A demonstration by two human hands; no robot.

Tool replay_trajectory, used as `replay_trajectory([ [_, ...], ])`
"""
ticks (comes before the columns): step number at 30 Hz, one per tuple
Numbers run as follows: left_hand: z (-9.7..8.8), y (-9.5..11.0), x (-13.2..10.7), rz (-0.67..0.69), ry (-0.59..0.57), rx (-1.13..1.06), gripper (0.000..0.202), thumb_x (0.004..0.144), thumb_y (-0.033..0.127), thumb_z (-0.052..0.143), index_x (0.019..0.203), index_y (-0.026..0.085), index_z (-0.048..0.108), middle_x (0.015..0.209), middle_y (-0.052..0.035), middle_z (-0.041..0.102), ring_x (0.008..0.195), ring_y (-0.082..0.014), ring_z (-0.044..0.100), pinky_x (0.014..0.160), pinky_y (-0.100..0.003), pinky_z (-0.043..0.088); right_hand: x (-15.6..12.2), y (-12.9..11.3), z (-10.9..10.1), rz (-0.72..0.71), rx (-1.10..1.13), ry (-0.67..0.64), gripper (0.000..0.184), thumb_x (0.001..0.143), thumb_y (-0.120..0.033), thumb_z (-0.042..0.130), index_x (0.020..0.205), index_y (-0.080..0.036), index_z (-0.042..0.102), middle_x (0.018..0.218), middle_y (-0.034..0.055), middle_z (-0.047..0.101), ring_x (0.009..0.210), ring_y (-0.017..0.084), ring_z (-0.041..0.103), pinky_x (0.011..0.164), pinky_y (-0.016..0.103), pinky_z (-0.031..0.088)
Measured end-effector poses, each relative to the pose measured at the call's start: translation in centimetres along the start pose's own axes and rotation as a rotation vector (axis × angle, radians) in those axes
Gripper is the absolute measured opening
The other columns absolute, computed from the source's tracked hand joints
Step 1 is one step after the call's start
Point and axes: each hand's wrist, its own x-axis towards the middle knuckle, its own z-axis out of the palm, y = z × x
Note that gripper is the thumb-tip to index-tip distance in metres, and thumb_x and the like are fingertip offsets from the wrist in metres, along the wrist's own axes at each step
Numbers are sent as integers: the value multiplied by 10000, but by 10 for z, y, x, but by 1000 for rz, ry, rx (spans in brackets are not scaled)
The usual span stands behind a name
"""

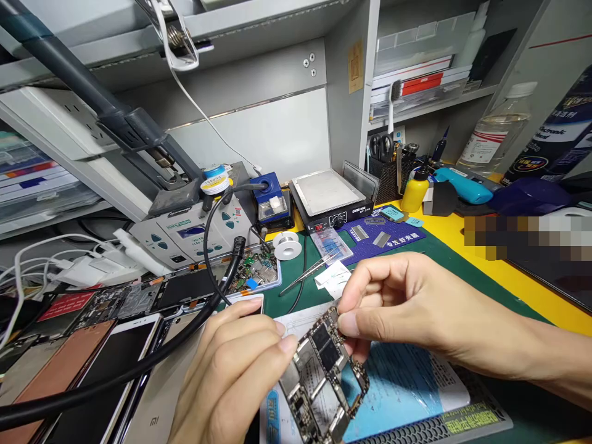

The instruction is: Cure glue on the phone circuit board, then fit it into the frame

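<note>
Two bare hands hold a phone circuit board [321,376] up over a printed blue paper sheet [402,385]. The right hand [398,308] is clamped on the board's upper corner between thumb and fingers. The left hand [229,376] is curled, with its fingertips [287,344] pressed against the board's left edge. To the left, a black hose [139,364] lies across a row of phones [124,345]. Just past the hands, metal tweezers [309,274] rest on a green mat [282,311], beside a tray of small boards [254,274] and a white reel [287,245]. Farther on sit a purple mat [379,237], a grey soldering station [194,231] and a heating plate [326,191]. Beyond those stand a yellow bottle [415,194], a black pot holding scissors [386,163] and a clear bottle [494,129].
</note>
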Motion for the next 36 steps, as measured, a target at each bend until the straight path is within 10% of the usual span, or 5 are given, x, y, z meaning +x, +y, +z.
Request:
replay_trajectory([
  [36,-6,-9,0,-25,-126,-61,586,769,370,718,1293,179,537,1039,-102,640,967,-269,635,933,-566,523,2,-4,1,21,25,7,129,751,-152,789,781,-125,667,700,43,747,609,112,670,637,210,552],
])
